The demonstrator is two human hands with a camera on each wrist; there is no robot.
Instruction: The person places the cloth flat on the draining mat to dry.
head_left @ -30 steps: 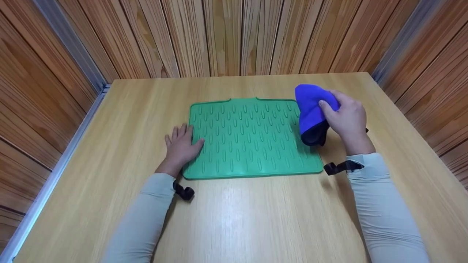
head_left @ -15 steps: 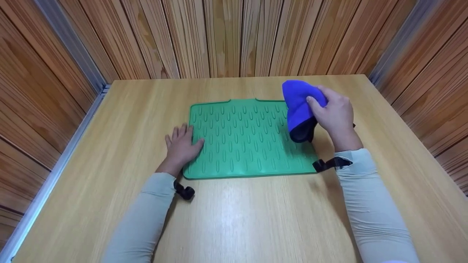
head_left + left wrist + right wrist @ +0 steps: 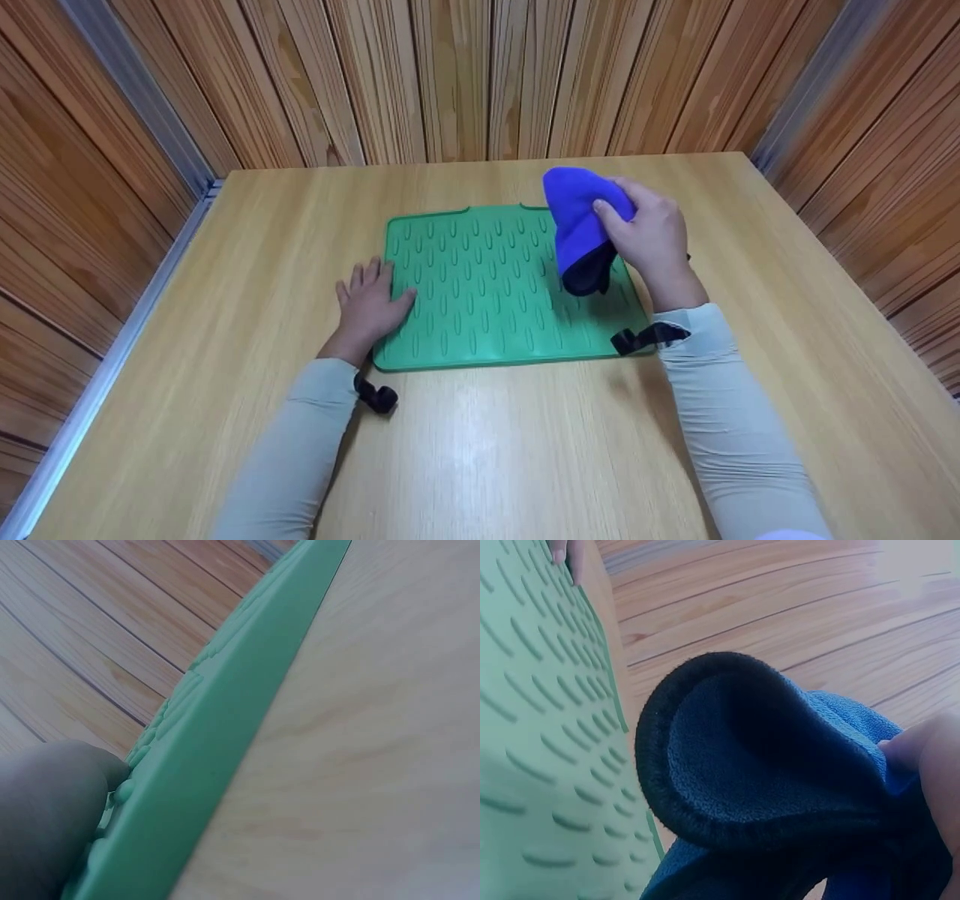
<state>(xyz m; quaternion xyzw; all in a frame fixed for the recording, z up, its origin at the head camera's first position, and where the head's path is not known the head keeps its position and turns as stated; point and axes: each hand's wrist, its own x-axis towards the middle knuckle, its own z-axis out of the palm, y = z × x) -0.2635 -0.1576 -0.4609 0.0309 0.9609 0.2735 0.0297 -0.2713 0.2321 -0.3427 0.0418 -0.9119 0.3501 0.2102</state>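
A green mat (image 3: 480,300) with rows of raised oval ridges lies flat on the wooden table. My left hand (image 3: 369,306) rests with spread, straight fingers on its left edge, the thumb on top of the ridges. In the left wrist view that thumb (image 3: 60,802) touches the mat's rim (image 3: 217,742). Above the mat's right part, my right hand (image 3: 651,232) grips a folded blue cloth (image 3: 585,217), thumb on the near face. The cloth hangs clear of the mat, and the right wrist view shows its dark, looped fold (image 3: 757,757).
The light wooden table (image 3: 465,450) extends around the mat on all sides. Plank walls (image 3: 457,82) rise behind and at both sides, with grey metal posts (image 3: 150,90) in the corners. Black straps (image 3: 649,337) circle both wrists.
My right hand has moved left with the blue cloth, from the mat's right edge to farther over the mat. My left hand stays in place on the mat.
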